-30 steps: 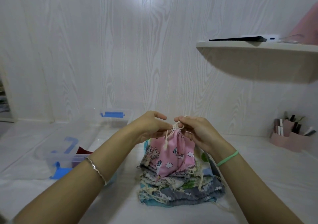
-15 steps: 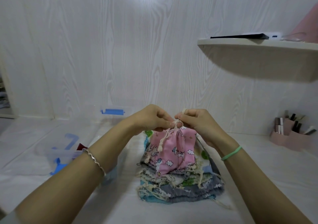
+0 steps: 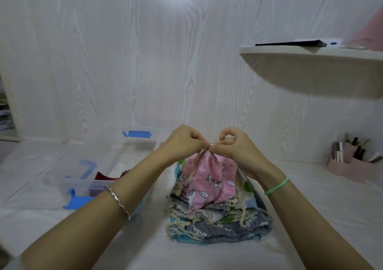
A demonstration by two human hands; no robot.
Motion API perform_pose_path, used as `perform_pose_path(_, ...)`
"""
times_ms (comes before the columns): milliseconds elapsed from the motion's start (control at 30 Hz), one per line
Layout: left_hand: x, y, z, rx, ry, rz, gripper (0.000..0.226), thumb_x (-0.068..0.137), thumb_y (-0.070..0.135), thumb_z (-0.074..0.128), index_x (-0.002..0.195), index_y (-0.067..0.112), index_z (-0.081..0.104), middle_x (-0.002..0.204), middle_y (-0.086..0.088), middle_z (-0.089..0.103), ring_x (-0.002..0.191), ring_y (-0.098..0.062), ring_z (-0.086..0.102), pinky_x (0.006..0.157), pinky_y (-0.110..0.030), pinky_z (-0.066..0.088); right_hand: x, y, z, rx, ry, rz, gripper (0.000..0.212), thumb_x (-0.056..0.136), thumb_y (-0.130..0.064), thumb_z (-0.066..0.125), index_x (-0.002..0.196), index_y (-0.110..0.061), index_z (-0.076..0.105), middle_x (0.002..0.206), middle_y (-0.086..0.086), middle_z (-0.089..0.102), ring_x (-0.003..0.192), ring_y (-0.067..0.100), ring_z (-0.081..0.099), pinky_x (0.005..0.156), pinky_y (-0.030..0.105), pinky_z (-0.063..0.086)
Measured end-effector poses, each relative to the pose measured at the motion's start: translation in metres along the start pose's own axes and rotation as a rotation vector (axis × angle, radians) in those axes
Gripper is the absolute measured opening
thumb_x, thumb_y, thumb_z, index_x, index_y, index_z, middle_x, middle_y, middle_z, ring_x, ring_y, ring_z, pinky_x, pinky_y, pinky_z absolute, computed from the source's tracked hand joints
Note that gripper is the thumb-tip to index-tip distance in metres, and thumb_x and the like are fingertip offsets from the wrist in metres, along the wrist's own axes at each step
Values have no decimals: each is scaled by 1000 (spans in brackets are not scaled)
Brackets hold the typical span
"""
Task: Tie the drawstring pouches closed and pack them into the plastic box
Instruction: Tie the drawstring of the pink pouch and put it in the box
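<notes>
From the head camera I see my left hand and right hand meeting fingertip to fingertip above the pink pouch, each pinched tight on the drawstring at its gathered neck. The pouch hangs lifted, its bottom resting on the stack of pouches on the white table. The clear plastic box with blue latches sits open to the left, something dark red inside, partly behind my left forearm.
</notes>
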State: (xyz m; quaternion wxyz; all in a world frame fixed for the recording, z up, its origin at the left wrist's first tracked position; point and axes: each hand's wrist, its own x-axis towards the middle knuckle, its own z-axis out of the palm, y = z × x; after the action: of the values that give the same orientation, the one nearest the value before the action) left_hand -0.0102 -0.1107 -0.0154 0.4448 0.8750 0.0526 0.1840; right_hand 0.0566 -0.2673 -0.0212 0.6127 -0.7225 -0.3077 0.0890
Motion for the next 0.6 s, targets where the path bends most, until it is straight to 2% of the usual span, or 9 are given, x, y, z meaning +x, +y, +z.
perform_pose_path(133, -1, 3, 6, 143, 57, 36, 19, 86, 26, 67, 73, 14, 73, 68, 2, 68, 61, -7, 57, 56, -20, 44, 1, 6, 8, -248, 177, -159, 14, 74, -3, 74, 79, -11, 64, 64, -1, 68, 56, 5, 59, 62, 23, 50)
perform_pose_path(267, -2, 7, 9, 259, 69, 92, 22, 89, 23, 61, 75, 9, 72, 69, -5, 68, 56, -11, 55, 52, -23, 41, 1, 5, 12, -488, 201, -283, 15, 80, -6, 68, 86, -17, 77, 66, -9, 68, 58, -3, 60, 58, 10, 45)
perform_pose_path(333, -3, 7, 8, 297, 65, 114, 22, 91, 22, 58, 76, 11, 70, 65, 2, 63, 56, -9, 53, 51, -20, 38, 1, 4, 11, -579, 163, -322, 14, 84, -11, 67, 88, -18, 78, 69, -9, 70, 65, -1, 64, 62, 12, 49)
perform_pose_path(433, -4, 6, 8, 351, 42, 148, 21, 94, 23, 55, 81, 11, 67, 67, 6, 60, 60, -7, 52, 51, -18, 35, 1, 0, 7, -681, 63, -315, 14, 90, -18, 63, 84, -19, 76, 75, 6, 70, 71, 15, 65, 69, 28, 52)
perform_pose_path(500, -4, 5, 7, 374, 23, 175, 21, 95, 25, 56, 84, 11, 66, 69, 7, 59, 60, -5, 51, 52, -16, 34, 3, -1, 1, -635, -10, -268, 16, 90, -21, 63, 79, -16, 74, 78, 17, 67, 67, 25, 58, 67, 34, 49)
perform_pose_path(533, -4, 5, 7, 380, 20, 189, 20, 95, 25, 56, 84, 12, 65, 70, 7, 59, 61, -4, 51, 53, -15, 34, 4, 0, -2, -548, -45, -227, 17, 90, -22, 63, 78, -15, 73, 77, 19, 65, 67, 25, 54, 66, 36, 46)
perform_pose_path(600, -3, 6, 5, 400, 33, 230, 18, 95, 25, 56, 85, 14, 66, 72, 8, 58, 64, -6, 52, 54, -14, 32, 6, 3, -5, -274, -103, -98, 16, 89, -21, 64, 79, -12, 73, 78, 13, 66, 72, 19, 54, 71, 34, 44)
